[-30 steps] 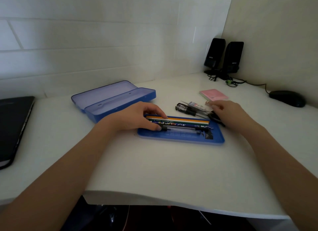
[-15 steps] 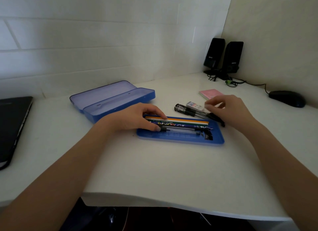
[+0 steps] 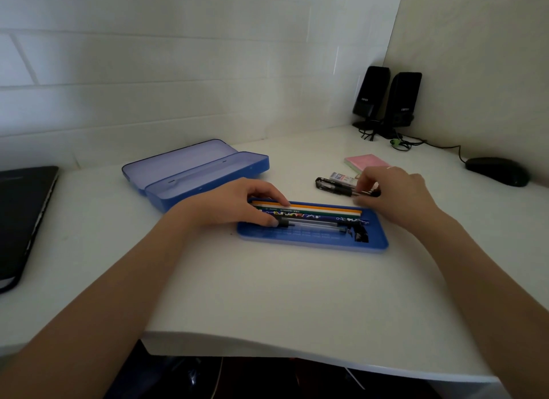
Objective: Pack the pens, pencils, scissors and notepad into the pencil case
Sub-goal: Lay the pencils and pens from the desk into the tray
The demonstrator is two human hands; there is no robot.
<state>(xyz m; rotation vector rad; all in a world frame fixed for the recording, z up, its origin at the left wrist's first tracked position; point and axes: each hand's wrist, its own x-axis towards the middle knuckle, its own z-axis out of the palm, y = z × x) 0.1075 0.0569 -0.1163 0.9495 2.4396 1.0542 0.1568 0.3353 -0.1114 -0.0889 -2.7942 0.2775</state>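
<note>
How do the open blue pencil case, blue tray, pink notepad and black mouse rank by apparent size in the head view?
Largest to smallest as they look:
1. open blue pencil case
2. blue tray, close behind the case
3. and 4. pink notepad and black mouse: look alike, unranked, and the notepad is partly hidden.

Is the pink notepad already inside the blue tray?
No, the pink notepad lies on the desk behind the blue tray.
</note>
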